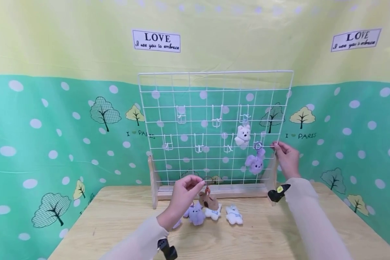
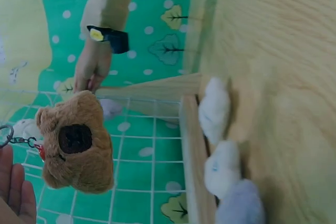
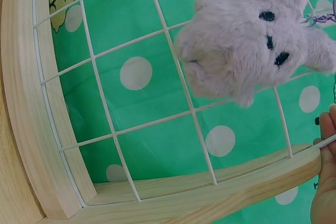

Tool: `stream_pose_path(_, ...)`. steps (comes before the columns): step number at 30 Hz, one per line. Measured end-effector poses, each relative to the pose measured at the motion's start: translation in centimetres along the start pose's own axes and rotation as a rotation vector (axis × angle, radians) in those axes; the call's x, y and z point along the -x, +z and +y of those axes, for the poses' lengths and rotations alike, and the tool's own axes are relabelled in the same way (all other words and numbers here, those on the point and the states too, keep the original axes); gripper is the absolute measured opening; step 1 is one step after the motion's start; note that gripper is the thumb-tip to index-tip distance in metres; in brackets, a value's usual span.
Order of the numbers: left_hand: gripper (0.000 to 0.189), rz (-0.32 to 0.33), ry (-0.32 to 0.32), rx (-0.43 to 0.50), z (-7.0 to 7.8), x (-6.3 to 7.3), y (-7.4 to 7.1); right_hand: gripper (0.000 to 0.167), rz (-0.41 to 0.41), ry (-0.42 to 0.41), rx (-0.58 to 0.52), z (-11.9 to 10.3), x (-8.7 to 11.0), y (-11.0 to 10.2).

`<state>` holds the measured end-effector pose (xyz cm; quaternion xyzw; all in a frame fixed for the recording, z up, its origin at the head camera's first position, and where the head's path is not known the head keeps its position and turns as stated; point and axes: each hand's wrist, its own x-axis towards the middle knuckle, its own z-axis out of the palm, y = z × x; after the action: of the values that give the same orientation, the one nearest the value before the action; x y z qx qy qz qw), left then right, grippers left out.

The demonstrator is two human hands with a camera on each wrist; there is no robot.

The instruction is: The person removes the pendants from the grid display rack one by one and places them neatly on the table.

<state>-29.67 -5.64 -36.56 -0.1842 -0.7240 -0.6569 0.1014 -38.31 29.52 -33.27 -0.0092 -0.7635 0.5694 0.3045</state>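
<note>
My left hand (image 1: 185,193) pinches the metal ring (image 2: 6,136) of a brown bear plush keychain (image 2: 79,142), which dangles by its chain in front of the rack's base. At the far right, my right hand (image 1: 288,159) grips the side edge of the white wire grid rack (image 1: 214,73), level with its lower hooks. Beside that hand a purple long-eared plush keychain (image 3: 236,45) hangs from a lower hook. Above and left of it, a white bear plush keychain (image 1: 243,136) hangs from an upper hook.
On the wooden table (image 1: 256,238), before the rack's wooden base (image 1: 243,190), lie a purple plush (image 1: 196,214), a white plush (image 1: 214,213) partly behind the brown bear, and another white plush (image 1: 234,215). Several white wire hooks (image 1: 217,122) on the grid hold nothing. A patterned curtain (image 1: 52,119) stands behind.
</note>
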Motion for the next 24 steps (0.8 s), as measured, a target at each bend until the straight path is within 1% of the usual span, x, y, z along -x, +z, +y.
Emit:
stream_pose_path(2,0.014,0.001,-0.008,0.004,-0.2,0.8,-0.6,0.043,-0.007,0.01,0.001,0.0,0.0,-0.1)
stream_pose_path(5,0.014,0.004,-0.024,0.044,-0.5,1.9,-1.6,0.043,-0.005,0.016,-0.003,-0.1,0.0,-0.1)
stream_pose_path(9,0.015,0.029,-0.065,0.067,-1.0,3.1,-3.0,0.043,0.0,0.008,-0.004,0.0,-0.1,0.0)
stream_pose_path(14,0.014,0.043,-0.12,0.034,-1.8,4.9,-5.0,0.043,-0.003,0.008,0.0,0.2,0.0,0.2)
stream_pose_path(19,0.015,0.025,-0.16,-0.015,-2.9,6.6,-6.8,0.045,0.004,0.018,0.015,0.3,0.0,0.2)
stream_pose_path(21,0.016,0.007,-0.172,-0.019,-3.4,7.3,-7.6,0.045,0.005,0.022,0.019,0.2,0.0,0.1)
stream_pose_path(24,0.019,-0.035,-0.168,-0.016,-4.1,8.2,-8.9,0.044,0.003,0.03,0.014,0.0,-0.1,0.0)
